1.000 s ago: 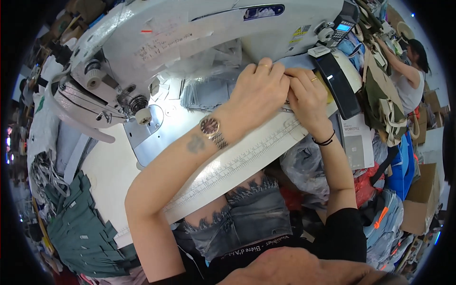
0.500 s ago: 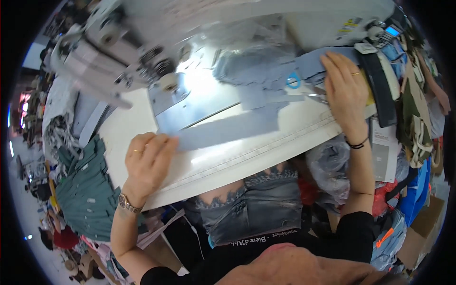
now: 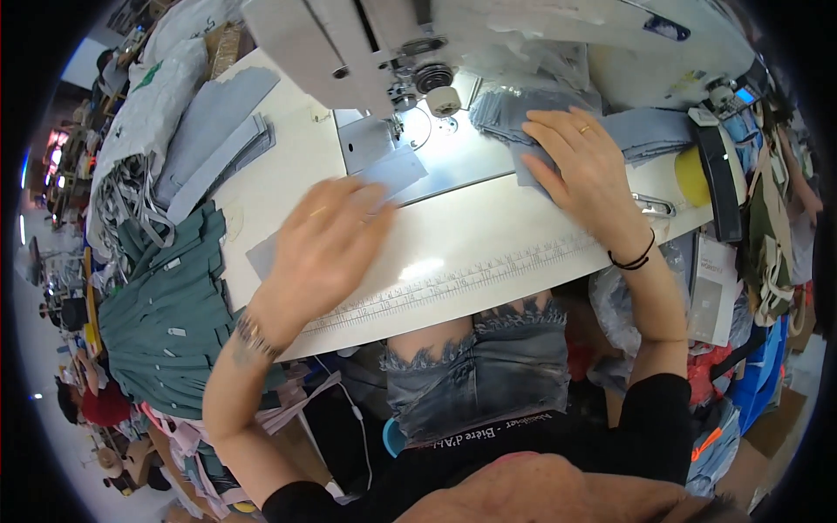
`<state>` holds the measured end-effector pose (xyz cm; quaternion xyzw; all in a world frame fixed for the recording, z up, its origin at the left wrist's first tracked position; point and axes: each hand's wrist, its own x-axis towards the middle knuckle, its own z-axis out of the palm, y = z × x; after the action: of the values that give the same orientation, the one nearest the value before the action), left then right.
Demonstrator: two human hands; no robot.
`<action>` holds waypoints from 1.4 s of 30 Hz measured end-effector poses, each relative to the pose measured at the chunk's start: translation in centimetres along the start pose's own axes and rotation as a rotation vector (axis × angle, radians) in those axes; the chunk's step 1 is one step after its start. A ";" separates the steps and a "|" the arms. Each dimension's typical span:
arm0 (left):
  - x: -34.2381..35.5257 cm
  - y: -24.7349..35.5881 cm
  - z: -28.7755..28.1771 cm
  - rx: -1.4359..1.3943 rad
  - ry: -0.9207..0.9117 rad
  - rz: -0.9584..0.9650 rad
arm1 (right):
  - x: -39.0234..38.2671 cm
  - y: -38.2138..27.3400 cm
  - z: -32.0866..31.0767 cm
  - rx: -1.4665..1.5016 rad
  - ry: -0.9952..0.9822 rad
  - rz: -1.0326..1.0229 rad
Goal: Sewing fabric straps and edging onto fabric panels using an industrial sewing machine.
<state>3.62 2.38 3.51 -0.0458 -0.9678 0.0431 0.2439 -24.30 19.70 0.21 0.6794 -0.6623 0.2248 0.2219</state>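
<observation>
My left hand, blurred by motion, is over a grey-blue fabric strip on the sewing machine table. One end of the strip lies on the metal plate, close to the presser foot; the other end shows beside my wrist. The fingers are too smeared to tell if they grip it. My right hand rests its stretched fingers, thumb apart, at a stack of small grey-blue fabric pieces. Below that hand a piece of the same fabric sticks out. Beside the wrist lies a metal tool, partly covered.
The sewing machine head stands over the table, whose front edge bears a printed ruler. More fabric strips lie at the left, green garments hang below them. A yellow roll and black holder stand at the right.
My left hand has moved up toward the presser foot, and the strip has shifted left. The right hand went left from the far fabric to the stack; the blue-handled scissors no longer show.
</observation>
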 end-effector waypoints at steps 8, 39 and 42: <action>11.2 -0.9 9.3 0.079 -0.028 0.249 | 0.5 0.2 0.8 0.127 0.026 -0.003; 1.1 -4.1 1.1 0.039 0.160 -0.112 | 5.9 -7.3 5.2 0.317 -0.459 -0.397; 0.6 -4.0 3.0 0.008 0.137 -0.070 | 6.5 -7.4 3.9 0.268 -0.491 -0.385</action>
<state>1.44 -1.68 1.56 -0.0136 -0.9497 0.0351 0.3110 -16.70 12.38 0.96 0.8489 -0.5201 0.0937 0.0030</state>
